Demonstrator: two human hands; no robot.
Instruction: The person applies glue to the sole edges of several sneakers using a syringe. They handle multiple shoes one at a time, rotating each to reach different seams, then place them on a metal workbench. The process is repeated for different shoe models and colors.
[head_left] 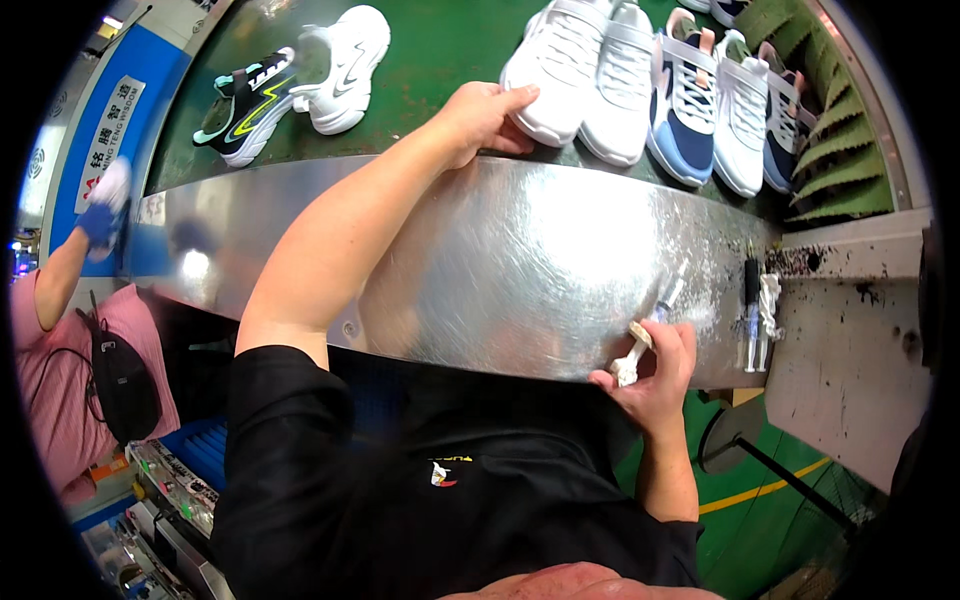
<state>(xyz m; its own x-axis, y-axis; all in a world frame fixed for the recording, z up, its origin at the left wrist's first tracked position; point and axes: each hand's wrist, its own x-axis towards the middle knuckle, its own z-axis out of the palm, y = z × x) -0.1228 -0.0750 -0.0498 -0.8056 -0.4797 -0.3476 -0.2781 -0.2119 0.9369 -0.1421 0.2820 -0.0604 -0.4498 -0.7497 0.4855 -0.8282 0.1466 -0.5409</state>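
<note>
My left hand [487,125] reaches to the far edge of the metal ledge. Its thumb lies on the toe of a white sneaker [562,65], with the fingers curled low against the sole. That shoe stands on the green belt [440,60], touching or nearly touching a second white sneaker [615,95]. Near the ledge's front edge, my right hand [662,375] is closed around a small off-white piece [631,360], knobbed at both ends; its kind is unclear. A see-through syringe-like tube [670,293] sticks out just beyond these fingers; whether they hold it I cannot tell.
Navy-and-white sneakers [686,110] and another white one [741,125] stand farther right, before green flaps [850,150]. A black-and-white sneaker [245,110] and a white sneaker [345,70] are at left. Syringe-like tubes [752,320] lie on the ledge [500,260]. A co-worker's gloved hand [98,228] holds a pale shoe.
</note>
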